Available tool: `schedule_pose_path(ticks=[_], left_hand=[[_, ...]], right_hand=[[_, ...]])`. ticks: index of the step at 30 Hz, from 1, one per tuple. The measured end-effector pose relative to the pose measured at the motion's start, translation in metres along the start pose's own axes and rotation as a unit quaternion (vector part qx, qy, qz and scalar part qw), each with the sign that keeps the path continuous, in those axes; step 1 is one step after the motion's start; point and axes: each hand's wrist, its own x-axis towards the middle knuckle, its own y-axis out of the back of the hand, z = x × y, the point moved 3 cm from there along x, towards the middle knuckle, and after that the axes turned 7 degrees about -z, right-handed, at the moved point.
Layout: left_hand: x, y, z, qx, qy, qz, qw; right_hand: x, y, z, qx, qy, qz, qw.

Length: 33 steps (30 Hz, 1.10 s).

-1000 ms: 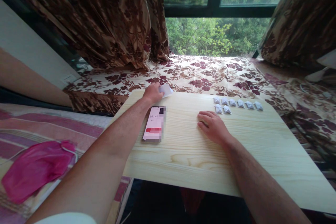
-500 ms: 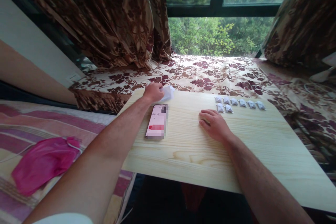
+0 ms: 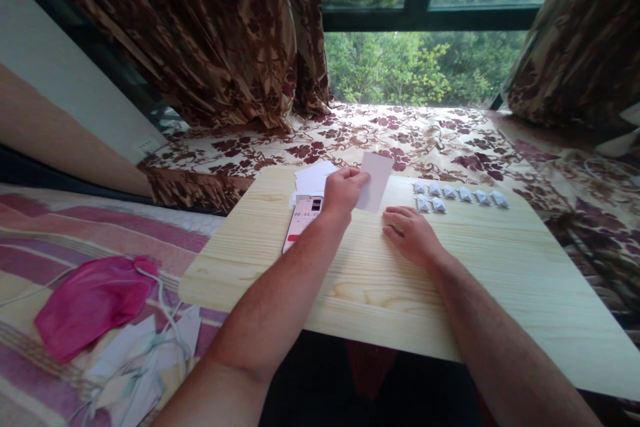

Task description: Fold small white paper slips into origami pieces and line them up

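My left hand [image 3: 343, 192] pinches a small white sheet of paper [image 3: 376, 180] and holds it upright just above the wooden board [image 3: 380, 280]. Behind it lies a stack of white paper [image 3: 314, 177] at the board's far edge. A phone [image 3: 303, 220] with a lit timer screen lies beside my left wrist. My right hand [image 3: 411, 235] rests on the board with its fingers lightly curled, holding nothing. Several small folded white paper pieces [image 3: 457, 194] sit in two rows at the far right of the board.
A floral cloth [image 3: 425, 140] covers the ledge beyond the board, under a window with patterned curtains [image 3: 210, 33]. On the striped bedding at left lie a pink face mask [image 3: 90, 303], white cables and paper scraps [image 3: 145, 353].
My left hand has lifted one sheet off the stack and carried it right toward the middle of the board. My right hand has stayed put. The view has shifted slightly.
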Motion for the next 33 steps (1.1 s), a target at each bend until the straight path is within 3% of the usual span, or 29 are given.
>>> schedule_pose_path(ticks=[4, 6, 9, 13, 16, 21, 33], left_hand=[[-0.026, -0.029, -0.027, -0.107, 0.057, -0.022, 0.992], [-0.031, -0.034, -0.039, -0.118, 0.061, -0.027, 0.991], [-0.034, -0.039, -0.050, -0.109, 0.056, -0.041, 0.992], [-0.039, -0.044, -0.052, -0.115, 0.063, -0.054, 0.990], [-0.043, -0.047, -0.051, -0.096, 0.067, -0.083, 0.990], [-0.040, -0.041, -0.048, -0.097, 0.042, -0.067, 0.992], [-0.048, -0.044, -0.040, -0.153, 0.057, -0.116, 0.980]], right_hand=[[0.001, 0.005, -0.002, 0.067, -0.012, 0.025, 0.997], [0.001, 0.009, 0.001, 0.152, -0.077, 0.074, 0.982], [0.000, 0.012, 0.004, 0.349, -0.161, 0.135, 0.913], [0.000, 0.018, 0.001, 0.469, -0.170, 0.146, 0.854], [-0.003, 0.025, 0.001, 0.436, -0.202, 0.193, 0.856], [-0.005, 0.027, -0.002, 0.426, -0.204, 0.164, 0.866], [-0.006, 0.027, 0.001, 0.466, -0.207, 0.174, 0.843]])
